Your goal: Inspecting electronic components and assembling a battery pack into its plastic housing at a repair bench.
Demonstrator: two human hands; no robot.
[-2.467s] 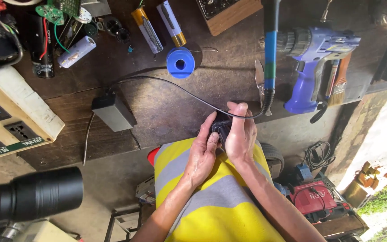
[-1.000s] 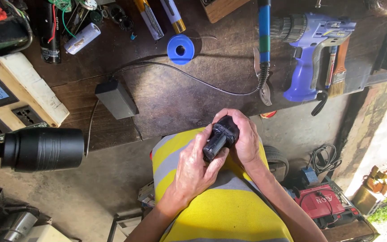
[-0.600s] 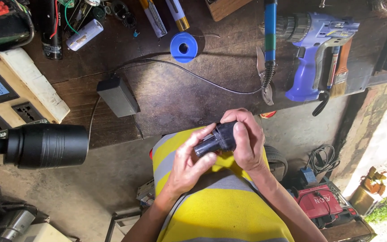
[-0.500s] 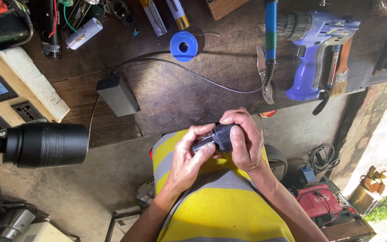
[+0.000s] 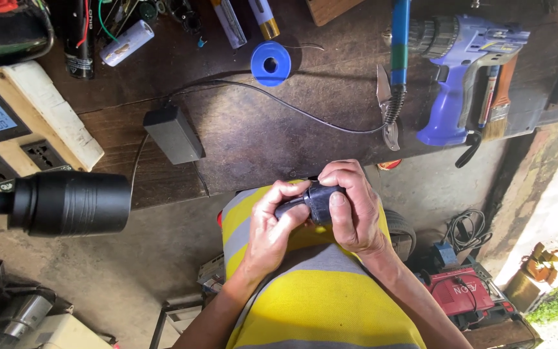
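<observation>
Both hands hold one small black cylindrical part [image 5: 314,200] just off the near edge of the wooden workbench [image 5: 272,136], above my lap in yellow and grey clothing. My left hand [image 5: 272,226] grips its left end with fingers and thumb. My right hand [image 5: 353,207] wraps the right end, thumb pressed on top. Most of the part is hidden by my fingers.
On the bench lie a black power adapter [image 5: 174,134] with a thin cable, a blue solder spool [image 5: 270,64], a soldering iron [image 5: 396,58], a purple drill [image 5: 460,71], a brush and a cream socket box with a meter [image 5: 14,129]. A black cylinder [image 5: 72,202] juts in at left.
My hands drew the black part off the bench towards my lap and turned it from upright to lying sideways. The view shifted slightly.
</observation>
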